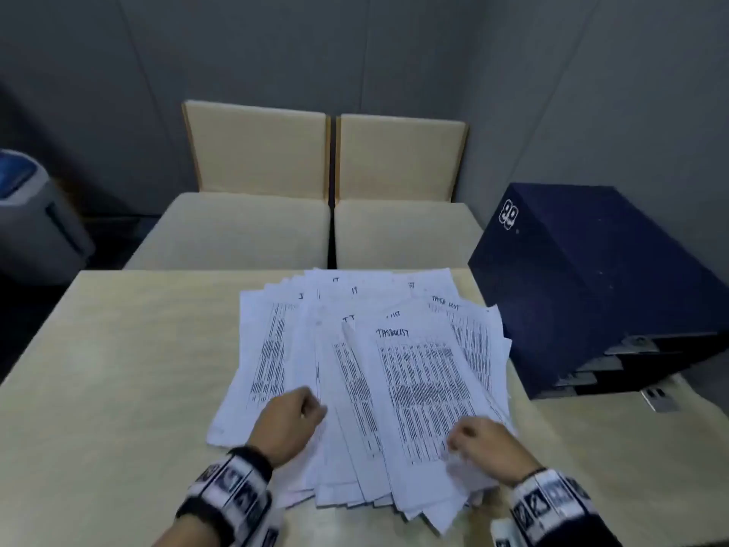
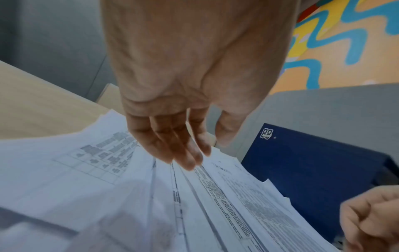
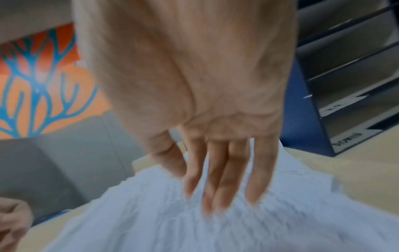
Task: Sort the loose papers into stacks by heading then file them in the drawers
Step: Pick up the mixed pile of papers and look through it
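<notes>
A messy fan of loose printed papers (image 1: 394,369) lies on the beige table (image 1: 118,369), with handwritten headings such as "IT" and "TASK LIST". My left hand (image 1: 292,416) hovers over the pile's near left part; its fingers (image 2: 185,153) hang loosely curled above the sheets (image 2: 129,204) and hold nothing. My right hand (image 1: 477,436) is at the near right corner of the pile. Its fingers (image 3: 218,187) point down, tips touching the blurred sheets (image 3: 194,221). A dark blue drawer unit (image 1: 584,278) stands on the table's right side, its labelled drawer fronts (image 3: 345,85) facing me.
Two beige chairs (image 1: 252,215) (image 1: 398,223) stand behind the table's far edge. A grey bin with a blue lid (image 1: 31,207) is on the floor at far left. Bare tabletop lies left of the pile and in front of the drawer unit.
</notes>
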A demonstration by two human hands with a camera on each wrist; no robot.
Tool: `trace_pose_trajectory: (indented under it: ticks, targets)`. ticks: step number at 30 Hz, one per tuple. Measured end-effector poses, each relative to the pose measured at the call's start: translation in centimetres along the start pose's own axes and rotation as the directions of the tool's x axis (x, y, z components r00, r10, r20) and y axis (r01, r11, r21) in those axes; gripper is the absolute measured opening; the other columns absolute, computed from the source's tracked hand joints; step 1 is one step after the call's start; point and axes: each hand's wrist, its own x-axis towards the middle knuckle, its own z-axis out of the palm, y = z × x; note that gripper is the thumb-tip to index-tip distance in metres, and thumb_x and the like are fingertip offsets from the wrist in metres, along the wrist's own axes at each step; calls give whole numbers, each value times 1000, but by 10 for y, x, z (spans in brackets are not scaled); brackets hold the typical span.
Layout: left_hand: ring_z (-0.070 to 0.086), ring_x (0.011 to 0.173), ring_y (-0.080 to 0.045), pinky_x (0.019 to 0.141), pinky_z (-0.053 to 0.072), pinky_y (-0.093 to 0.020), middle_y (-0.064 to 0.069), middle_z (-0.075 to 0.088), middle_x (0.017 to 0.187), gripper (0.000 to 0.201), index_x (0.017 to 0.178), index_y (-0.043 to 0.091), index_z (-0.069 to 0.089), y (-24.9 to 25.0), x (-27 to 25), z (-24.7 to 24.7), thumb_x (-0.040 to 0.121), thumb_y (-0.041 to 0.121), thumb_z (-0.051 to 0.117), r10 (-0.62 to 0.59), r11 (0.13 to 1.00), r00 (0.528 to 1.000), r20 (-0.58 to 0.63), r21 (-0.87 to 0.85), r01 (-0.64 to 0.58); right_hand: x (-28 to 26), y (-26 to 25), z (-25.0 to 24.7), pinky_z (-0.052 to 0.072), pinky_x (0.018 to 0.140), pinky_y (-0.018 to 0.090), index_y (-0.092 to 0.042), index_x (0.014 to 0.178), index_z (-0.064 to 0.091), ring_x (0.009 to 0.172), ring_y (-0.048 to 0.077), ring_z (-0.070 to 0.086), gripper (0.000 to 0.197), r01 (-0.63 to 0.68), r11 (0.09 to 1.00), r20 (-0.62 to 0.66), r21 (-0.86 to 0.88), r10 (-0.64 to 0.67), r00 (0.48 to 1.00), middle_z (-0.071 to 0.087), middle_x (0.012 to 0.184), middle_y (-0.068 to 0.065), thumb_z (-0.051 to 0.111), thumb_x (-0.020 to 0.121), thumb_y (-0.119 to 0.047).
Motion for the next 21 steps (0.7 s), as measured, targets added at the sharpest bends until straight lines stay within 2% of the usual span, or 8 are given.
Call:
trace_pose_trajectory:
  ticks: [3, 6, 9, 12, 15, 16, 18, 21]
  targets:
    - [59, 84, -17, 70, 42, -28, 2, 66, 88, 16, 85, 18, 58, 16, 30, 13, 93, 32, 61, -117, 992, 990, -80, -55, 112, 32, 11, -20, 49, 80, 29, -18, 90, 66, 87, 15, 63, 9, -51, 998, -246, 24, 55, 968, 68, 91, -5, 59, 93, -22]
    - [58, 96, -22, 81, 46, -30, -5, 60, 107, 24, 105, 13, 55, 32, 56, 31, 93, 33, 59, -268, 963, 959, -92, -57, 264, 67, 16, -36, 47, 90, 32, -16, 104, 62, 101, 19, 60, 16, -92, 989, -234, 113, 117, 965, 65, 105, -1, 66, 91, -24]
    - [52, 113, -29, 95, 47, -39, -13, 48, 124, 46, 124, 4, 44, 37, 79, 48, 92, 34, 58, -443, 897, 880, -171, -97, 432, 99, 26, -46, 45, 91, 34, -15, 114, 54, 104, 24, 57, 36, -131, 984, -224, 121, 156, 962, 58, 110, 4, 70, 89, -35]
    - [46, 119, -33, 96, 44, -39, -19, 41, 131, 57, 128, -4, 38, 42, 89, 56, 89, 31, 63, -554, 832, 787, -270, -211, 513, 122, 33, -49, 42, 81, 31, -15, 108, 47, 96, 24, 56, 44, -174, 973, -197, 148, 202, 959, 55, 104, 4, 71, 86, -45]
    - [48, 118, -34, 91, 43, -37, -20, 39, 134, 69, 132, -5, 34, 48, 91, 59, 87, 35, 68, -639, 761, 730, -242, -333, 556, 133, 35, -43, 35, 60, 27, -19, 77, 45, 59, 18, 47, 42, -187, 959, -132, 214, 218, 967, 47, 68, 2, 73, 84, -48]
    - [50, 117, -34, 90, 44, -36, -20, 40, 136, 71, 133, -4, 34, 48, 92, 59, 86, 37, 68, -651, 745, 727, -217, -367, 558, 135, 32, -39, 34, 56, 27, -18, 70, 42, 51, 16, 41, 46, -175, 956, -115, 234, 206, 972, 41, 59, 2, 74, 84, -47]
    - [51, 120, -32, 93, 44, -34, -17, 45, 138, 72, 137, -1, 35, 52, 92, 57, 88, 40, 67, -653, 721, 746, -131, -410, 559, 135, 24, -32, 37, 56, 28, -16, 71, 43, 51, 17, 44, 44, -159, 947, -77, 280, 187, 979, 44, 57, 1, 75, 83, -44]
    - [53, 122, -29, 95, 44, -32, -7, 52, 134, 63, 137, 7, 39, 59, 91, 56, 91, 39, 66, -522, 760, 853, -3, -456, 463, 137, 9, -18, 47, 67, 30, -10, 95, 56, 75, 18, 61, 39, -112, 914, -35, 390, 136, 990, 64, 85, 1, 77, 82, -41]
